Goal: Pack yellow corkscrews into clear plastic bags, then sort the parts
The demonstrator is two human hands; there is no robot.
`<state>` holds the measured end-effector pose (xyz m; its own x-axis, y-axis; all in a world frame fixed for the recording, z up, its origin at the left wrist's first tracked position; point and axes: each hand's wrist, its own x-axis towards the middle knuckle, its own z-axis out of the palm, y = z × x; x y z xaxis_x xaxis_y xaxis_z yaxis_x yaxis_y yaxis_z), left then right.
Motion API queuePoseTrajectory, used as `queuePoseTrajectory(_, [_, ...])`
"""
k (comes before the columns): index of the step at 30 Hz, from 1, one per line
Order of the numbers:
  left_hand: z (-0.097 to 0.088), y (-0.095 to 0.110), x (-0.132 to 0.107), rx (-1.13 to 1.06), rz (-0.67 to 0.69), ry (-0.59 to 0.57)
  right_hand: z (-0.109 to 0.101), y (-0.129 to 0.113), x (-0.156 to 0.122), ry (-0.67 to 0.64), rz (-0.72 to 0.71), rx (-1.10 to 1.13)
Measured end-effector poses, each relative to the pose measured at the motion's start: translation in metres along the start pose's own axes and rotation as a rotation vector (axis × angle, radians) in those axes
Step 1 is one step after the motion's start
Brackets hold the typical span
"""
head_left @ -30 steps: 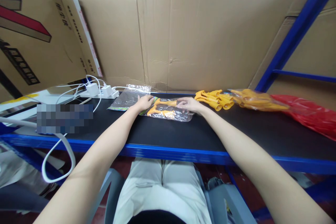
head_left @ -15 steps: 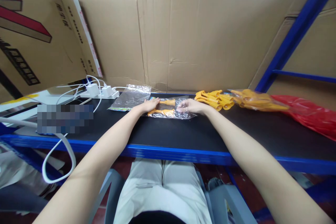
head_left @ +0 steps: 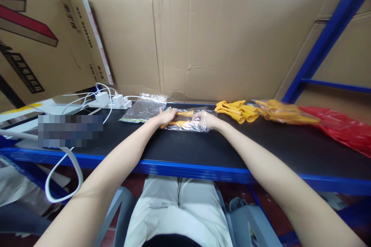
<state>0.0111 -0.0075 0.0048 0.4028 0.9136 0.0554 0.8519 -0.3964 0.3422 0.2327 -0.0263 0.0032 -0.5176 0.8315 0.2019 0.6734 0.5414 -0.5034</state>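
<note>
A clear plastic bag [head_left: 199,126] lies flat on the black tabletop in front of me, with two slim orange plastic pieces [head_left: 181,123] inside it. My left hand [head_left: 167,116] rests on the bag's left end, its fingers stretched out over the pieces' left ends. At the right end is my right hand [head_left: 206,119], its fingers curled together close to the pieces. Clear film seems to cover those fingers, and what they hold is hidden. Left of the bag lies another flat clear bag [head_left: 142,109] with a colourful edge.
Several loose orange funnel-like pieces [head_left: 239,111] lie right of my hands. Beyond them are a clear bag of orange pieces [head_left: 279,112] and a red plastic bag [head_left: 339,127]. A white power strip [head_left: 121,104] with cables stands left. A cardboard wall [head_left: 232,42] closes off the back.
My right hand has moved slightly left, further over the bag and nearer the orange pieces. The pieces have shifted a little left. My left hand stays at the left end, its fingers slightly more spread.
</note>
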Motion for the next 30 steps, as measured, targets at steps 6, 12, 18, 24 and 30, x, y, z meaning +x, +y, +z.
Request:
queuePoseTrajectory(6, [0.008,0.013,-0.001,0.078,0.06,-0.045,-0.007,0.002,-0.005,-0.048,-0.02,0.146])
queuePoseTrajectory(12, [0.013,0.016,0.001,0.134,0.048,-0.07,-0.005,0.001,-0.006,0.08,-0.016,0.004])
queuePoseTrajectory(18, [0.009,0.019,-0.002,0.106,0.038,-0.088,0.004,0.002,-0.002,0.07,-0.056,-0.035])
queuePoseTrajectory(24, [0.01,0.017,-0.001,0.135,0.023,-0.097,0.006,0.002,-0.002,0.074,-0.089,-0.115])
queuePoseTrajectory(30, [0.013,0.014,0.003,0.172,0.079,-0.05,0.004,0.003,0.0,0.036,-0.23,-0.19])
